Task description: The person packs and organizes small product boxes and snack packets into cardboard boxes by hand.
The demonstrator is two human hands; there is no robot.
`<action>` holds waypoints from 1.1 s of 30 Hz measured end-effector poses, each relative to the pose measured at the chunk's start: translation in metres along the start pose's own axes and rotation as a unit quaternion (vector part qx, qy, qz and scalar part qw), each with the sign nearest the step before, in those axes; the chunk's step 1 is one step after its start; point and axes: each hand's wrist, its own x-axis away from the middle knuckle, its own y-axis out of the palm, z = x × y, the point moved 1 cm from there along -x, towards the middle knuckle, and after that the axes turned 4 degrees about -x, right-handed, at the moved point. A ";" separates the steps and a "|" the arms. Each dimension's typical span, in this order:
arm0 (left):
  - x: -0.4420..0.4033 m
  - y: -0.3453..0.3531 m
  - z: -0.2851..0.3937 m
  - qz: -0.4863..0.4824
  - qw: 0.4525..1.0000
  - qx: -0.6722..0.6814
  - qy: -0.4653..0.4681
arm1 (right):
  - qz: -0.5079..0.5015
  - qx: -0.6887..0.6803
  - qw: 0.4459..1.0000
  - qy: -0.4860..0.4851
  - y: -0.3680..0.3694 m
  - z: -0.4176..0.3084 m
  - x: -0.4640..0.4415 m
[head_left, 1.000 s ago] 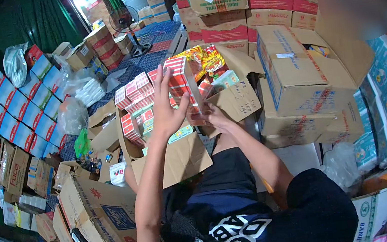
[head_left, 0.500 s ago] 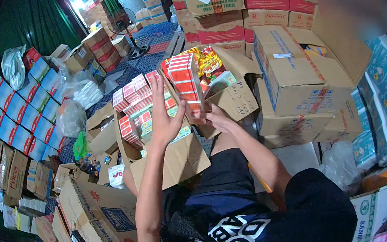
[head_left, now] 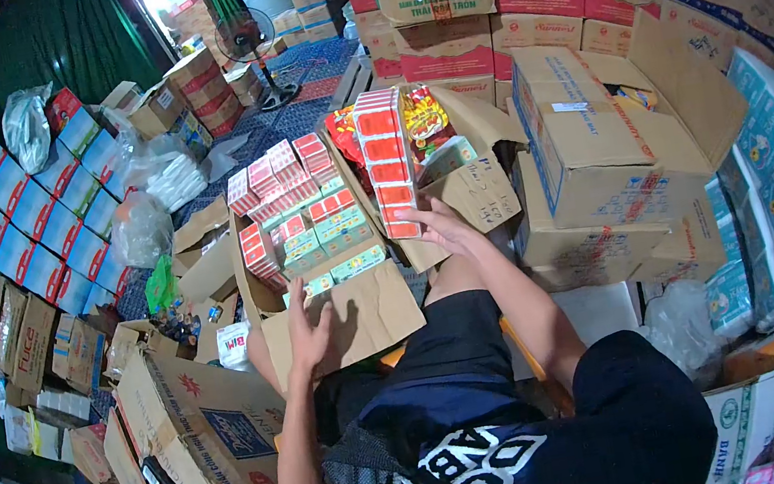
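Left hand [head_left: 307,328] had moved away from the stack [head_left: 387,156] since the earlier frame and down toward the body, to a position over the near flap [head_left: 374,317] of the carton [head_left: 260,301]. Its fingers were spread, thumb apart, and gripped nothing; whether they touched the flap could not be determined. The stack of red-and-white boxes remained in the right hand [head_left: 444,228], whose fingers pinched it near the lower end. The stack stood nearly upright above these fingers. Holding it low and upright presumably kept the column aligned while the right hand alone bore the load.

Just beyond the left fingers, green boxes [head_left: 317,245] lay in the carton. Farther beyond, red boxes [head_left: 286,165] stood in close groups, an arrangement that probably saved space and limited tipping. The near flap was folded outward, which appeared to leave the carton's mouth unobstructed for reaching. Past the stack, beyond the right fingers, yellow-and-red bags [head_left: 426,114] rested in a second carton [head_left: 474,200], whose flap lay just beside those fingers.
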 end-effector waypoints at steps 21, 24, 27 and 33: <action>0.012 -0.016 -0.024 0.015 0.998 -0.051 -0.046 | -0.053 -0.080 0.995 0.003 0.004 -0.011 0.009; 0.013 -0.017 -0.025 0.019 0.997 -0.040 -0.064 | -0.043 -0.089 0.995 0.009 0.005 -0.013 0.011; 0.014 -0.016 -0.023 0.041 0.993 -0.106 0.014 | -0.036 -0.095 0.995 0.015 0.005 -0.012 0.012; 0.014 -0.013 -0.022 0.024 0.994 -0.111 0.000 | -0.004 -0.122 0.990 0.067 -0.005 -0.007 0.007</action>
